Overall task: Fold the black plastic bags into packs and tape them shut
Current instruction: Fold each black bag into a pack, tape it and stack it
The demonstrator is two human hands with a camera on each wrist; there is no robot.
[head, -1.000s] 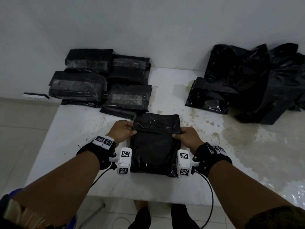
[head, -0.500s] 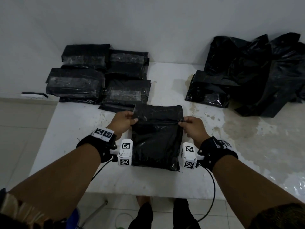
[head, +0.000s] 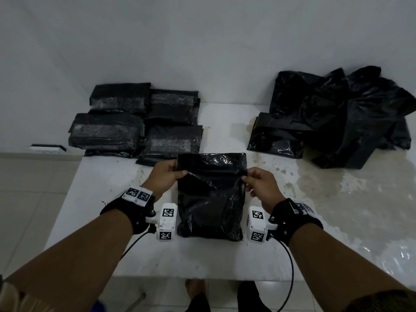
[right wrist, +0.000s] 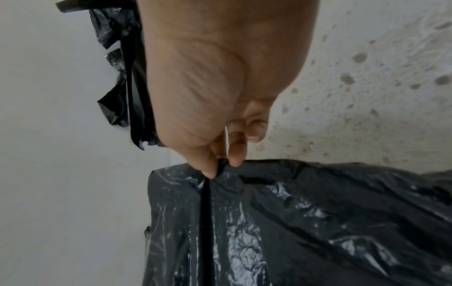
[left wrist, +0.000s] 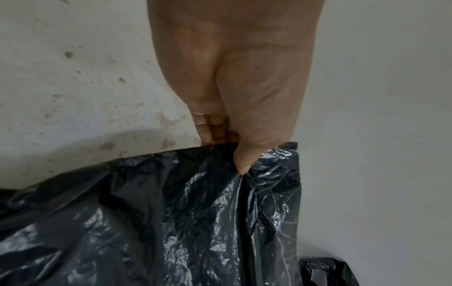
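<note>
A black plastic bag (head: 210, 199) lies on the white table (head: 94, 199) in front of me, its far end raised as a flap. My left hand (head: 167, 174) pinches the flap's left edge between thumb and fingers; the left wrist view shows that hand (left wrist: 240, 154) with its thumb on the black bag (left wrist: 195, 222). Across from it, my right hand (head: 256, 179) pinches the right edge, and in the right wrist view that hand (right wrist: 220, 166) nips a fold of the bag (right wrist: 305, 222). No tape roll is in sight.
Several taped black packs (head: 139, 122) lie stacked at the table's back left, against the wall. A heap of loose black bags (head: 337, 115) sits at the back right. The table's right side is stained and glossy (head: 326, 183). Its front edge is near my knees.
Both hands have lifted the bag's far end higher and spread it a little wider. The pinch on each side edge has stayed.
</note>
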